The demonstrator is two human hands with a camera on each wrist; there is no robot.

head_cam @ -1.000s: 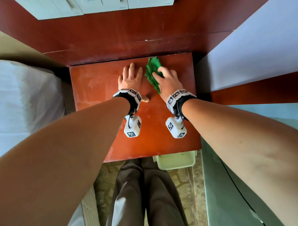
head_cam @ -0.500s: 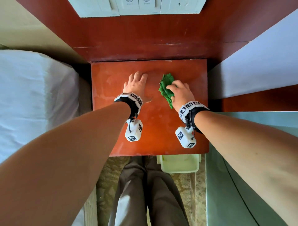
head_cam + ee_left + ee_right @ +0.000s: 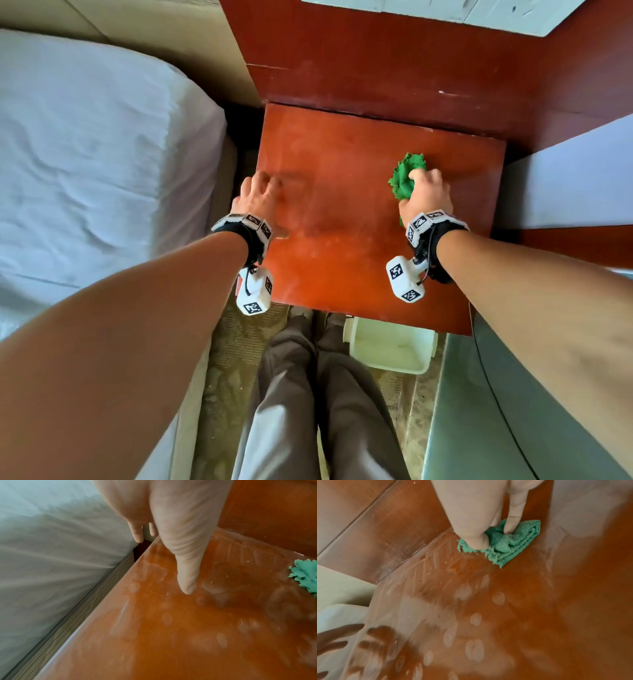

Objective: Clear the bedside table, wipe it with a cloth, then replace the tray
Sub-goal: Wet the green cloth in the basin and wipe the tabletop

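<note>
The reddish-brown bedside table [image 3: 342, 240] has a bare, smeared top. My right hand [image 3: 423, 192] grips a bunched green cloth [image 3: 404, 178] and presses it onto the table's right rear part. In the right wrist view the thumb and a finger pinch the green cloth [image 3: 510, 543] against the wood. My left hand [image 3: 262, 188] lies open at the table's left edge. In the left wrist view its thumb [image 3: 187, 582] points over the top and the fingers reach past the edge. A pale tray [image 3: 390, 346] sits on the floor below the front edge.
A bed with a white sheet [image 3: 85, 154] runs close along the table's left side. A dark wooden wall panel [image 3: 394, 68] with a white switch plate [image 3: 445, 10] rises behind. A pale surface [image 3: 575, 171] borders the right. My legs [image 3: 308, 394] stand on carpet in front.
The hands were side by side at the table's middle. My left hand has slid to the left edge, and my right hand has dragged the cloth toward the right side.
</note>
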